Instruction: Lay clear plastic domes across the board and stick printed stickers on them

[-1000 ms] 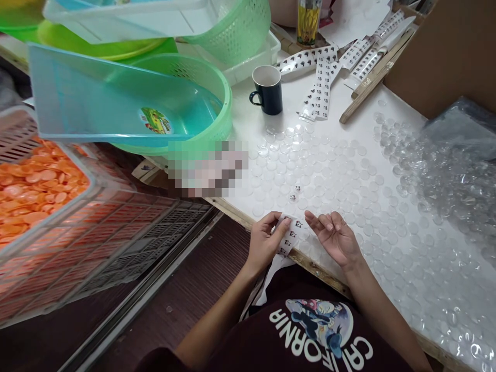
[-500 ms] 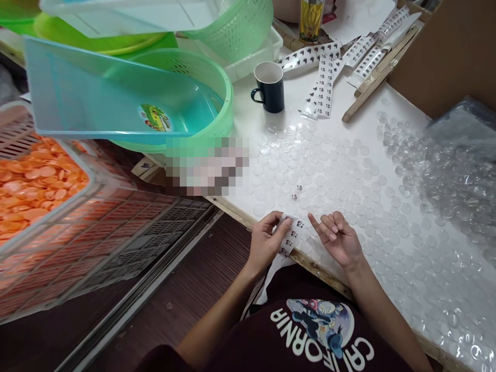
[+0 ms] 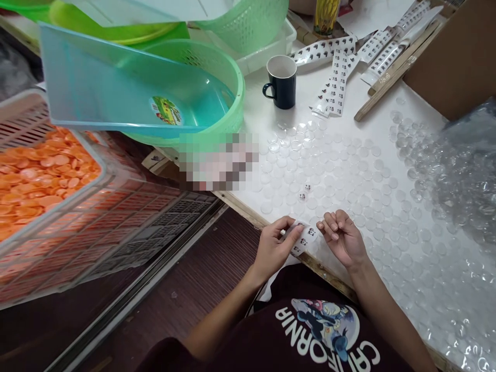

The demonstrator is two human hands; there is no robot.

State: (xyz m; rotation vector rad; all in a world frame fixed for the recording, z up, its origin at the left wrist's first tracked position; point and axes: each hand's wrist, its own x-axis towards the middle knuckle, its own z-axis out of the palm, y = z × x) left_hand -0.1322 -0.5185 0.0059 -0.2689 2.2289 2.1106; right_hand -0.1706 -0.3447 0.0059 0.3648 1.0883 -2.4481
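My left hand point(image 3: 276, 243) pinches a white strip of stickers point(image 3: 304, 242) printed with small dark figures, just above the table's front edge. To its right, my right hand point(image 3: 343, 238) is raised close to the strip, fingers curled in with the tips together. Whatever is between those fingertips, if anything, is too small to make out. Clear round discs point(image 3: 329, 178) lie spread over the white table beyond both hands. Two of these discs, one being a stickered disc point(image 3: 303, 196), show a small dark figure.
A dark mug point(image 3: 282, 85) stands behind the discs, with more sticker strips point(image 3: 336, 85) and a wooden slat point(image 3: 391, 75) nearby. Clear discs are heaped point(image 3: 465, 175) at right by a cardboard box point(image 3: 453, 57). Left are a green basket point(image 3: 236, 98) and a crate point(image 3: 96, 181) of orange discs.
The view has shifted slightly. My right hand's outstretched finger has curled in, and the hand has tilted a little. My left hand keeps its hold on the sticker strip.
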